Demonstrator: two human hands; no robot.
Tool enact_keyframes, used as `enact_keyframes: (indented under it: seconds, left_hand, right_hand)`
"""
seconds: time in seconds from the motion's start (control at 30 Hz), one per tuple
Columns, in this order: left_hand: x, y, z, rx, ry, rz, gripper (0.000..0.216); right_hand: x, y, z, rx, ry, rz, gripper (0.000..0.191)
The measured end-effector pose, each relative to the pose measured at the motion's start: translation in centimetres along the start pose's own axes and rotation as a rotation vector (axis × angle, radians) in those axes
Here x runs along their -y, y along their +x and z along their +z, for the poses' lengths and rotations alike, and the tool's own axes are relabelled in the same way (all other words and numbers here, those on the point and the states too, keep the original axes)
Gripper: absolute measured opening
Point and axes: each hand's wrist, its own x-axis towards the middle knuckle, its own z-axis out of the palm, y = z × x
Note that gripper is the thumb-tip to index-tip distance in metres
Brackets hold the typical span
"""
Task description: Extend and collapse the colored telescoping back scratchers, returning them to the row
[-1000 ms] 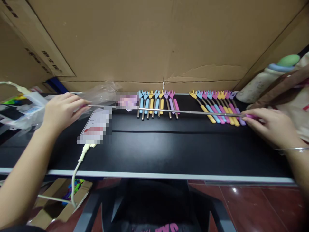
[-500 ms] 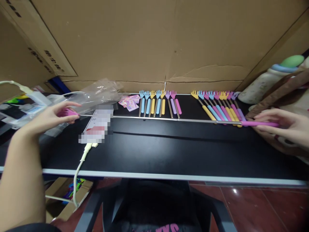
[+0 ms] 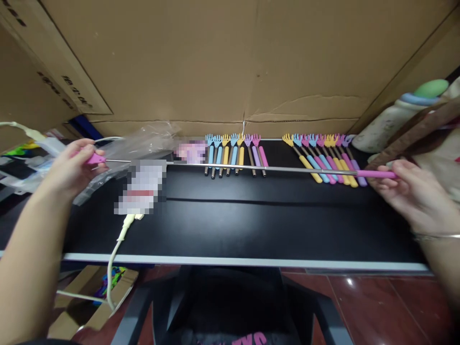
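Note:
A telescopic back scratcher point(image 3: 244, 167), drawn out long, spans the desk between my two hands. My left hand point(image 3: 77, 167) is closed on its pink claw head, whose tines are hidden by the fingers. At the other end my right hand point(image 3: 406, 184), slightly blurred, grips the pink handle. Behind the metal rod lie several short back scratchers point(image 3: 234, 153) in blue, yellow, purple and pink, claws toward the back. A second slanted row of back scratchers point(image 3: 325, 160) lies near my right hand.
A phone with a blurred screen point(image 3: 142, 187) and its charging cable point(image 3: 122, 232) lie on the black desk point(image 3: 230, 225). Clear plastic bags point(image 3: 140, 139) sit at left. A bottle point(image 3: 391, 120) stands at right. Cardboard point(image 3: 215, 62) walls the back; an open box point(image 3: 93, 297) is below.
My left hand has changed from loose fingers about the claw head to a closed grip on it. My right hand has turned and shifted slightly left with the handle.

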Motion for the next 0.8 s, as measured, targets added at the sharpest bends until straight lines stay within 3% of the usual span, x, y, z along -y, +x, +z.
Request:
enact_keyframes:
  seconds: [0.17, 0.33, 0.43, 0.57, 0.7, 0.8]
  left_hand:
    - [0.6, 0.2, 2.1, -0.073, -0.086, -0.008, 0.045]
    - [0.1, -0.4, 2.9, -0.144, -0.164, -0.001, 0.038]
    - [0.0, -1.2, 4.6, -0.125, -0.185, 0.01, 0.032]
    - [-0.3, -3.4, 8.7, 0.061, -0.192, 0.015, 0.028]
    - [-1.5, -6.3, 12.3, 0.416, -0.114, 0.133, 0.037]
    - [-2.6, -7.9, 13.7, 0.551, -0.05, 0.274, 0.039]
  right_hand:
    - [-1.1, 1.1, 0.5, -0.092, 0.009, -0.142, 0.032]
    - [-1.6, 1.5, 0.8, -0.092, 0.03, -0.126, 0.024]
    - [-1.2, -0.1, 2.5, -0.063, 0.087, -0.095, 0.021]
    - [-0.2, -4.6, 6.6, 0.135, 0.173, -0.064, 0.014]
    - [0.0, -8.6, 9.2, 0.547, 0.054, -0.104, 0.024]
    - [-0.3, -9.6, 9.5, 0.626, -0.036, -0.209, 0.033]
